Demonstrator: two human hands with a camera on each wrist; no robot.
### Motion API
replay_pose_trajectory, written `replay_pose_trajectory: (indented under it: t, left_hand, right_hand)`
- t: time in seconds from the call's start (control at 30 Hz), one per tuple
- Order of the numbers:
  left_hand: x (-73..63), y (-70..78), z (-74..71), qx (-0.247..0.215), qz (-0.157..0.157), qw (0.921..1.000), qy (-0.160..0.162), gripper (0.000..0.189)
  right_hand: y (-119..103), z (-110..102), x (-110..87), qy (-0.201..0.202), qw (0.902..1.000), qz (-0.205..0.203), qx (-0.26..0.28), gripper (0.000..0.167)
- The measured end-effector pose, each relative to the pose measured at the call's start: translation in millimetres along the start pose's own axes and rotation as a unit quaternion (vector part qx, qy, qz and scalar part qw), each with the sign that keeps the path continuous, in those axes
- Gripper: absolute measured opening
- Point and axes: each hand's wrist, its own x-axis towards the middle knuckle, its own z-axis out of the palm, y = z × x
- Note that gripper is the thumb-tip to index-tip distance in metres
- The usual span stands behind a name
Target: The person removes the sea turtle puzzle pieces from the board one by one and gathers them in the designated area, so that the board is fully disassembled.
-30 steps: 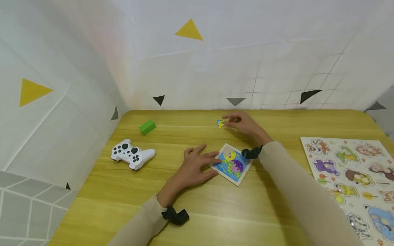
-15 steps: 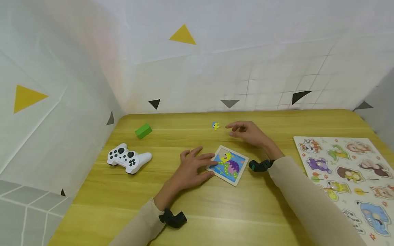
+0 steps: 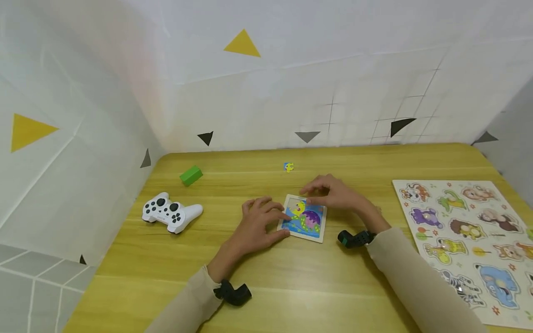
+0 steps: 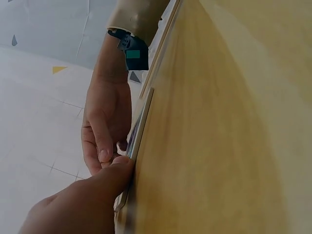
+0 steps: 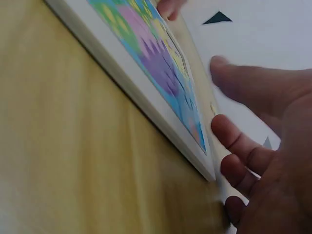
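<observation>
A small framed jigsaw puzzle with a turtle-like animal picture lies flat on the table. My left hand rests at its left side, index fingertip on the picture and thumb by the near left edge. In the left wrist view that thumb touches the board's rim. Over the far right part of the puzzle is my right hand, fingers loosely bent. The right wrist view shows a gap between its thumb and fingers, with nothing held. A loose yellow-and-blue puzzle piece lies beyond the board.
At left are a white game controller and a green block. A large animal puzzle board covers the right side of the wooden table. A white patterned sheet stands behind the far edge.
My right hand has come away from the loose piece, back to the framed puzzle. The framed puzzle has turned to lie squarer to me. My left hand stays at its side.
</observation>
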Motion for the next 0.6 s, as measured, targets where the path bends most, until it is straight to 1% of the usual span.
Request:
replay_pose_trajectory:
  t: [0.07, 0.2, 0.27, 0.43, 0.6]
  left_hand:
    - [0.5, 0.6, -0.5, 0.004, -0.001, 1.0, -0.002, 0.03]
    - [1.6, 2.8, -1.7, 0.008, -0.007, 0.9999, -0.013, 0.031]
    - [1.5, 3.5, -2.0, 0.001, -0.012, 0.9997, -0.021, 0.032]
    - [-0.4, 2.2, -0.4, -0.027, -0.012, 0.9991, -0.03, 0.028]
    - [-2.1, 2.1, 0.0, -0.032, -0.005, 0.9989, -0.033, 0.025]
  right_hand:
    - [-2, 4, -0.9, -0.002, 0.9995, -0.01, -0.031, 0.023]
    - [-7, 10, -3.6, 0.0, 0.9954, 0.006, -0.095, 0.022]
    - [-9, 13, -5.0, 0.003, 0.9937, 0.01, -0.112, 0.022]
    - [-10, 17, -6.8, 0.015, 0.993, -0.01, -0.117, 0.022]
    - [-11, 20, -6.5, 0.024, 0.9922, -0.015, -0.121, 0.023]
